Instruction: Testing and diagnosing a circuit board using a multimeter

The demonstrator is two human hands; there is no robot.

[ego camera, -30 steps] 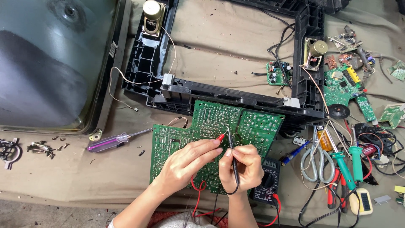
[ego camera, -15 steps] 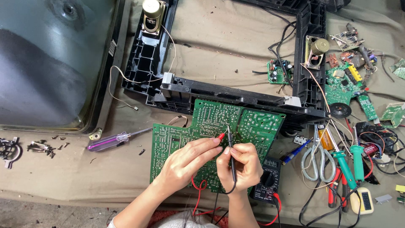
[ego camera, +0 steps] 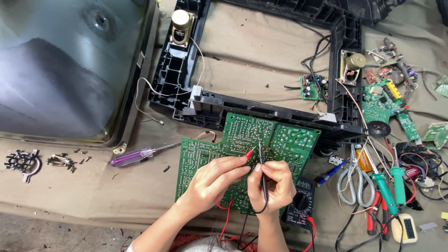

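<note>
Centrally, low in the frame: green circuit board (ego camera: 247,158) lies solder side up on a tan cloth (ego camera: 261,51). Left hand (ego camera: 212,179) has its fingers pinched on a red probe (ego camera: 248,154), tip on the board. Right hand (ego camera: 273,184) has its fingers closed around a black probe (ego camera: 262,168), held near upright, tip apparently touching the board just beside the red one. Black multimeter (ego camera: 301,207) sits at the board's lower right edge (partly hidden by the wrist). Purple-handled screwdriver (ego camera: 135,156) lies left of the board; scissors (ego camera: 350,179) to the right.
</note>
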